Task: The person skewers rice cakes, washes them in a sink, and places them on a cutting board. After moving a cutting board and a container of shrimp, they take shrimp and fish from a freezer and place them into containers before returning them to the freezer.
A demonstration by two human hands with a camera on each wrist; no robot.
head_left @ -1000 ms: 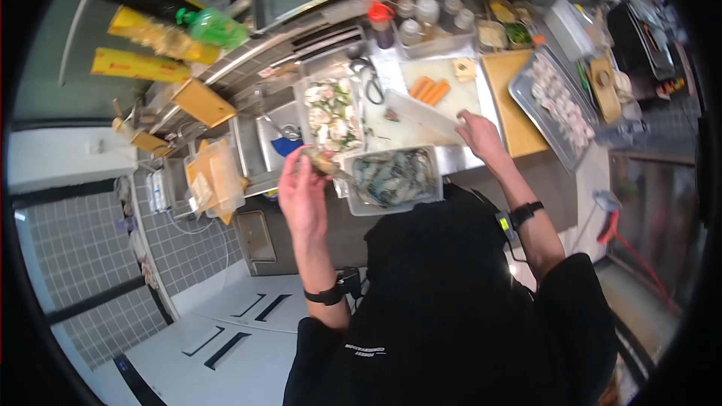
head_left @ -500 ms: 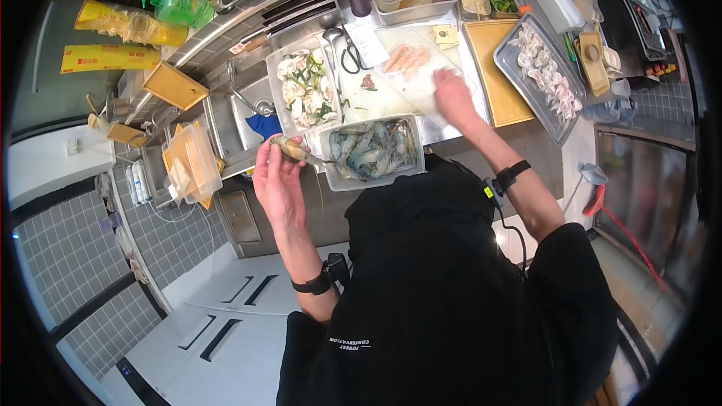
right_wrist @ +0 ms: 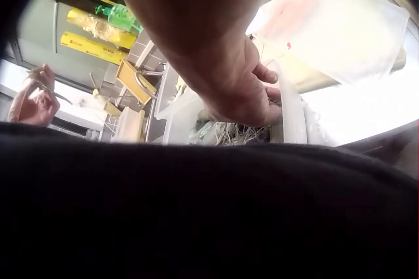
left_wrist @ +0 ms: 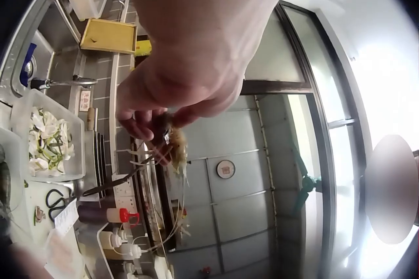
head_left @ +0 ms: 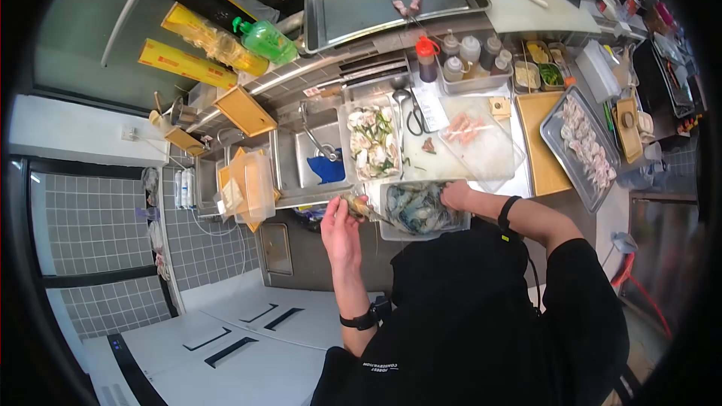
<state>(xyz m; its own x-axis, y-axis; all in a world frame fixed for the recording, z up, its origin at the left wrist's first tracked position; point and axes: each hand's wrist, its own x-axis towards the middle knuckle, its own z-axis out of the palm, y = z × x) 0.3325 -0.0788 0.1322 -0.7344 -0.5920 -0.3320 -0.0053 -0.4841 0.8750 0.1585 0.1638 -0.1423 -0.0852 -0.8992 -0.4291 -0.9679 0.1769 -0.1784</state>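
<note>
Up off the counter, my left hand [head_left: 342, 237] pinches a prawn [head_left: 362, 208] between thumb and fingers; its long thin claws and feelers trail down in the left wrist view, where the prawn's body [left_wrist: 177, 145] is pale brown. To the right stands a plastic tub [head_left: 406, 236] heaped with raw grey-blue prawns [head_left: 414, 208]. My right hand [head_left: 454, 195] reaches into the tub's right end. In the right wrist view its fingers [right_wrist: 270, 114] point down beside the tub's wall, among the feelers; I cannot tell whether they grip anything.
Behind the tub lie a white board, a translucent lid [head_left: 500, 158] over pinkish-orange pieces, and scissors [head_left: 416, 120]. A container of pale and green pieces [head_left: 374, 143] stands left of the board, next to the sink [head_left: 289, 158]. At right is a tray of pale seafood [head_left: 613, 173].
My right hand let go of the translucent lid, which now lies flat over the orange pieces, and moved down into the tub. My left hand keeps hold of the prawn.
</note>
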